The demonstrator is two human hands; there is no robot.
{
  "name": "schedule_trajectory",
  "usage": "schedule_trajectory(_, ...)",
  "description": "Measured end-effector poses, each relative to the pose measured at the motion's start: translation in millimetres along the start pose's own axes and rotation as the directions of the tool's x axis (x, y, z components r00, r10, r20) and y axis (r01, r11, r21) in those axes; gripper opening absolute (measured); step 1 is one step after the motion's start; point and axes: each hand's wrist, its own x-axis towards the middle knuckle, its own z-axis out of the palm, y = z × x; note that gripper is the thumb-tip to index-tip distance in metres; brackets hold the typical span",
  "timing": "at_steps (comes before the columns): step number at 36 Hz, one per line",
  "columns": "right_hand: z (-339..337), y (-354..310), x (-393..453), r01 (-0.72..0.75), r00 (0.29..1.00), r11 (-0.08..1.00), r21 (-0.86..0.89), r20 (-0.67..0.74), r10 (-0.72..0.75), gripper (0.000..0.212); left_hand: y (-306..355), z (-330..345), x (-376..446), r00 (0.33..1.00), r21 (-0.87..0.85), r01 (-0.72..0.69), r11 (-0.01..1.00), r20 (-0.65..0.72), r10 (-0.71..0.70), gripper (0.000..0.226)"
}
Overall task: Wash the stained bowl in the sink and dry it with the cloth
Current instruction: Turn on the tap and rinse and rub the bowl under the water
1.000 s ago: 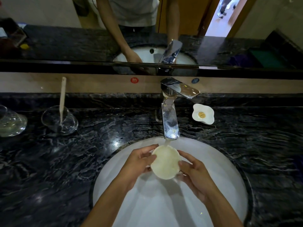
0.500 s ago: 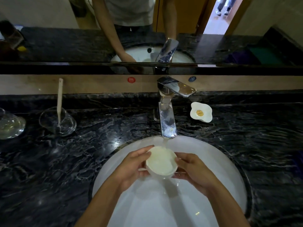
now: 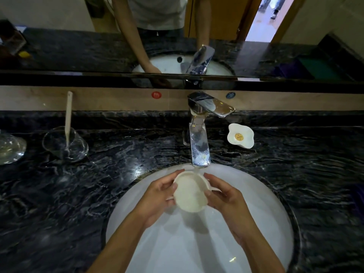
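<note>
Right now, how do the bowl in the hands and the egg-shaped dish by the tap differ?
The bowl is round and plain cream; the dish is wavy-edged with a yellow centre. The bowl is held tilted over the sink under the tap; the dish lies untouched on the counter. Both are small and pale.

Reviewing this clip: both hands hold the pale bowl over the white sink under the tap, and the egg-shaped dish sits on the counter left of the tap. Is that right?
Not quite. The head view shows the egg-shaped dish on the counter to the right of the tap, not the left. The rest stands: the left hand and right hand hold the pale bowl over the white sink under the tap.
</note>
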Motion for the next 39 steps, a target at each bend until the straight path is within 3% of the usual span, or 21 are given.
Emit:
schedule_trajectory(8, 3.8, -19.7, 12.1, -0.216, 0.975, 0.976, -0.007, 0.054, 0.216, 0.021, 4.6, 4.6, 0.6, 0.979, 0.004, 0.201, 0.980, -0.011, -0.201, 0.033)
schedule_trajectory(13, -1.4, 0.3, 8.8, -0.301, 0.941, 0.943, 0.142, 0.205, 0.269, 0.029, 14.2, 0.0, 1.4, 0.992, 0.118, 0.125, 0.985, -0.037, -0.121, 0.030)
schedule_trajectory(17, 2.5, 14.7, 4.5, -0.217, 0.972, 0.939, 0.267, 0.145, 0.183, 0.033, 19.0, -1.5, 0.8, 0.998, 0.162, 0.065, 0.985, -0.013, -0.063, 0.032)
schedule_trajectory(22, 6.3, 8.8, 1.9, -0.069, 0.995, 0.995, 0.076, -0.063, 0.073, 0.037, 6.4, -3.4, 1.1, 0.999, 0.030, 0.041, 0.999, -0.016, -0.040, 0.037)
schedule_trajectory(25, 8.5, -4.9, 3.0, -0.041, 0.996, 0.998, -0.041, -0.079, 0.038, 0.032, -3.8, -4.9, 1.2, 0.996, -0.079, 0.076, 0.994, -0.031, -0.079, 0.036)
schedule_trajectory(28, 10.4, -18.2, 8.8, -0.072, 0.995, 0.994, -0.085, -0.079, 0.066, 0.030, -7.8, -3.4, -0.1, 0.992, -0.074, 0.124, 0.989, -0.008, -0.125, 0.035)
schedule_trajectory(34, 8.4, -21.5, 19.8, -0.270, 0.963, 0.959, 0.091, 0.029, 0.268, 0.021, 1.8, -2.8, -0.2, 0.974, -0.093, 0.216, 0.972, -0.046, -0.221, 0.027)
schedule_trajectory(39, 7.5, -0.4, 22.9, -0.366, 0.929, 0.898, 0.244, 0.148, 0.339, 0.025, 15.0, -1.0, 1.0, 0.983, -0.009, 0.161, 0.987, -0.090, -0.161, 0.025)
